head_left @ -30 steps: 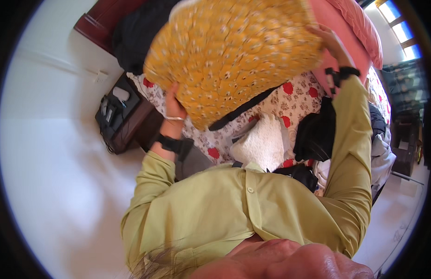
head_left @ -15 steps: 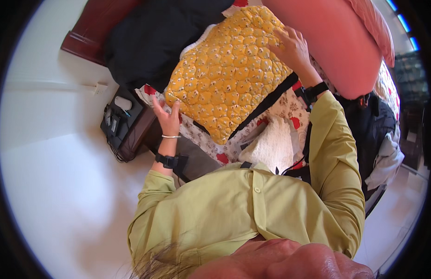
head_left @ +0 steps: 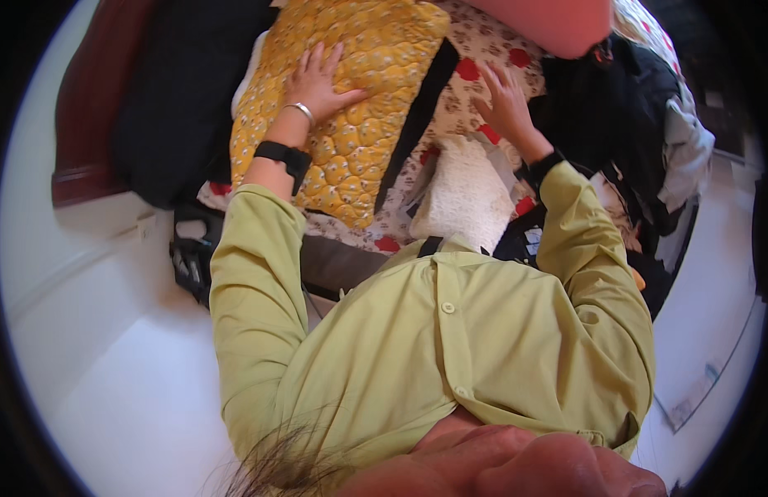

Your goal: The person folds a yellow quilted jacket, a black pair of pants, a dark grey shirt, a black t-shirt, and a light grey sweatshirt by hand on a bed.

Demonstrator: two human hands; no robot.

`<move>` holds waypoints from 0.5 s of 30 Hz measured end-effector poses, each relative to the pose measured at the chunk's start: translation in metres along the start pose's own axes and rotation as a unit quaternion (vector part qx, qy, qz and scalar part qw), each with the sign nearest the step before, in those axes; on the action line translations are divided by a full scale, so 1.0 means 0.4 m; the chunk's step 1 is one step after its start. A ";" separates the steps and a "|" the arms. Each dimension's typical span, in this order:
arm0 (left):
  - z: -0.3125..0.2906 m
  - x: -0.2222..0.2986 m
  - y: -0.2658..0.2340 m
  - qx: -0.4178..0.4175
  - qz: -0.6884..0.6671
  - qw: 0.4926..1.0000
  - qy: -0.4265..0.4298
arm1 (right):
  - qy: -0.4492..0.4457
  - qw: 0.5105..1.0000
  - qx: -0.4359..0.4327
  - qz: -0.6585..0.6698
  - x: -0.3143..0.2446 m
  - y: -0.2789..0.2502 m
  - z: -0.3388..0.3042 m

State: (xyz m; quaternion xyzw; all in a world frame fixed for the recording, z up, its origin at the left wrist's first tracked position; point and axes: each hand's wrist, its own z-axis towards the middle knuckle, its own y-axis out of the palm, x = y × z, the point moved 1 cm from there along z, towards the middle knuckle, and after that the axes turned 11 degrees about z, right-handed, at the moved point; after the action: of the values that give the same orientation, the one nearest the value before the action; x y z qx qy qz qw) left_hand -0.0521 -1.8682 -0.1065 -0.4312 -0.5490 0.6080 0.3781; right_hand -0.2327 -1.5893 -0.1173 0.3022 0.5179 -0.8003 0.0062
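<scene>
A yellow quilted cloth (head_left: 375,99) with a small flower pattern lies spread on the bed, over something black whose edge shows along its right side. Flat on the quilted cloth rests my left hand (head_left: 319,87), fingers spread. To the right of the cloth, my right hand (head_left: 510,108) is over the flowered bed sheet (head_left: 458,108) with its fingers apart and nothing in it. Whether that hand touches the sheet I cannot tell. A cream textured cloth (head_left: 465,190) lies between my right forearm and my body.
Black bedding (head_left: 177,99) is heaped at the left beside a dark red headboard (head_left: 94,116). A pink bundle (head_left: 549,21) lies at the far right. Dark clothes (head_left: 599,108) and a grey garment (head_left: 686,157) are piled on the right. A small bedside table (head_left: 189,248) stands at the left.
My left hand has moved from the cloth's near left corner onto its middle. My right hand has come off the cloth toward the sheet. The whole view has shifted.
</scene>
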 end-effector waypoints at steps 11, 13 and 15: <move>0.022 -0.069 0.121 -0.057 -0.096 0.993 0.033 | 0.479 0.828 -0.283 0.070 0.054 -0.152 -0.944; 0.025 -0.061 0.115 -0.087 -0.057 0.994 0.018 | 0.549 0.762 -0.329 0.099 0.017 -0.163 -1.030; 0.029 -0.041 0.087 -0.087 -0.037 0.995 0.029 | 0.577 0.736 -0.328 0.129 -0.016 -0.152 -1.085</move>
State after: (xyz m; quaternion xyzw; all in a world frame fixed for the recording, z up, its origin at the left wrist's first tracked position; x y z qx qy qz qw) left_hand -0.0572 -1.8911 -0.1389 -0.4594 -0.6039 0.5309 0.3774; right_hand -0.0400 -1.2017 -0.1859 0.7496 0.6084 -0.2442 -0.0917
